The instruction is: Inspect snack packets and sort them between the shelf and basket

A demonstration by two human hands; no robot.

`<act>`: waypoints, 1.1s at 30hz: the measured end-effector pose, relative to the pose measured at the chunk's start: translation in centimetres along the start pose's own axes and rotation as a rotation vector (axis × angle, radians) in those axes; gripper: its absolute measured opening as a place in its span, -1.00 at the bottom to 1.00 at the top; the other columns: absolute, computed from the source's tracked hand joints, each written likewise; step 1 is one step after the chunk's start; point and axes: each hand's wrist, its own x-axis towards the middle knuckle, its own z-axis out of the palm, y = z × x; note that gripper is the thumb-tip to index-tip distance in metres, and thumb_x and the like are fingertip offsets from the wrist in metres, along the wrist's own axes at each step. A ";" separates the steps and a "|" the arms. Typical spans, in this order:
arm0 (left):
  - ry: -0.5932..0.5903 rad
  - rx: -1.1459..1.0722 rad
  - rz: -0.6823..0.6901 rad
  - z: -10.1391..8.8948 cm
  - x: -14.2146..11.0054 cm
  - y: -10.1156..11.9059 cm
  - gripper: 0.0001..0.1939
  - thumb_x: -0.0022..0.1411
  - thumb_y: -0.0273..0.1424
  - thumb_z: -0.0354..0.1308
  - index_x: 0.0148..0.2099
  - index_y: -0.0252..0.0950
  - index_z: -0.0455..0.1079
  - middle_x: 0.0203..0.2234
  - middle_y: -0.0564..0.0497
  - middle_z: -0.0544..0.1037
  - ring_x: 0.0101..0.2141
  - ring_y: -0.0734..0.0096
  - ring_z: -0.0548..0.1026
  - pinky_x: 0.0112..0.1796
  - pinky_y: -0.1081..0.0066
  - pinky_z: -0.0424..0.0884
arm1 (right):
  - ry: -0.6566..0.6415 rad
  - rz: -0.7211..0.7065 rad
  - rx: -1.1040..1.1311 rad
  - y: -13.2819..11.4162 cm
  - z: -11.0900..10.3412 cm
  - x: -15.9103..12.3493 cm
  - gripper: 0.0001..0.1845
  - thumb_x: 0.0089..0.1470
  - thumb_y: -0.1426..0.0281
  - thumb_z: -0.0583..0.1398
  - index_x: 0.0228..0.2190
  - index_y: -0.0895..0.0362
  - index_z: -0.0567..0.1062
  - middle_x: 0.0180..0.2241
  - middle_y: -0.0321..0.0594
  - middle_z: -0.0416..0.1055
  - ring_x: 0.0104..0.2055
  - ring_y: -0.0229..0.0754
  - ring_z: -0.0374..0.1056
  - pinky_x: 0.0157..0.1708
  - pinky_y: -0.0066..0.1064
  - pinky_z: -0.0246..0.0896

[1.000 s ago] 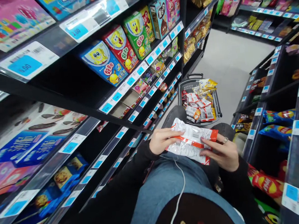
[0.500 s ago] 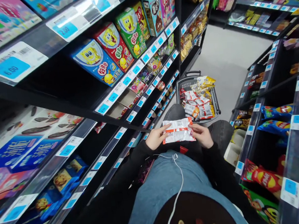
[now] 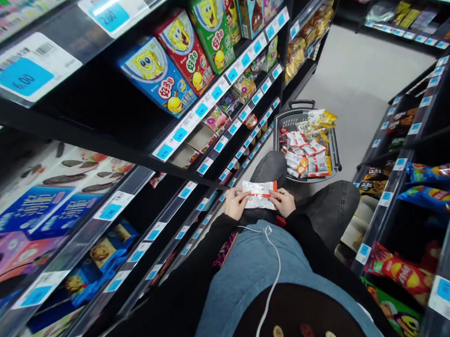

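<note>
Between my two hands, above my lap, is a white and orange-red snack packet (image 3: 260,194). My left hand (image 3: 235,203) pinches its left end, and my right hand (image 3: 283,201) grips the right end, with fingertips on its upper side. Just beyond my knees, a grey shopping basket (image 3: 336,152) stands on the floor. Several similar white and red packets (image 3: 303,152) lie heaped in it, along with yellow snack bags (image 3: 320,118) toward the back right.
Shelves with cartoon snack boxes (image 3: 159,77) and blue price labels rise on my left. On the right, low shelves hold blue chip bags (image 3: 431,194) and a red chip bag (image 3: 400,269). Pale floor (image 3: 357,64) runs between them. A white cable (image 3: 274,279) hangs over my apron.
My hands have drawn closer together and nearer my body with the packet, which looks more bunched. The view has shifted, so the shelves and basket sit farther right.
</note>
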 end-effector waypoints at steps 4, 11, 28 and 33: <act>0.031 0.120 0.323 0.0 1.5 -1.1 -0.80 0.18 -0.40 0.04 -0.30 -0.29 0.50 -0.15 -0.12 0.44 -0.03 0.20 0.29 -0.06 0.16 0.29 | 0.016 -0.209 -0.302 -0.1 0.0 0.2 -0.74 0.11 0.32 0.07 -0.30 0.11 0.54 -0.33 -0.08 0.37 -0.26 -0.16 0.27 -0.27 -0.34 0.18; -0.281 0.283 0.694 -0.8 4.3 -2.7 -0.75 0.28 -0.44 -0.11 -0.26 -0.33 0.41 -0.34 -0.05 0.50 -0.22 0.36 0.39 -0.03 0.27 0.27 | -0.067 -0.622 -0.716 -0.9 -1.4 1.5 -0.80 0.12 0.50 0.03 -0.30 0.13 0.45 -0.25 -0.11 0.39 -0.07 -0.07 0.14 -0.09 -0.17 -0.16; -0.505 0.420 0.526 -1.3 5.3 -1.5 -0.79 0.25 -0.39 -0.09 -0.29 -0.33 0.36 -0.33 -0.17 0.39 -0.25 0.18 0.25 -0.23 0.22 0.14 | -0.535 -0.513 -0.748 -1.7 -3.4 4.8 -0.72 0.18 0.45 -0.08 -0.27 0.22 0.40 -0.28 0.00 0.37 -0.22 -0.05 0.14 -0.25 -0.26 -0.08; -0.571 0.420 0.635 -1.2 5.6 -1.3 -0.83 0.23 -0.41 -0.06 -0.29 -0.28 0.36 -0.31 -0.14 0.39 -0.27 0.22 0.24 -0.24 0.22 0.09 | -0.580 -0.569 -0.763 -1.4 -3.3 3.8 -0.72 0.18 0.45 -0.08 -0.30 0.21 0.40 -0.26 -0.02 0.38 -0.20 -0.06 0.18 -0.25 -0.26 -0.06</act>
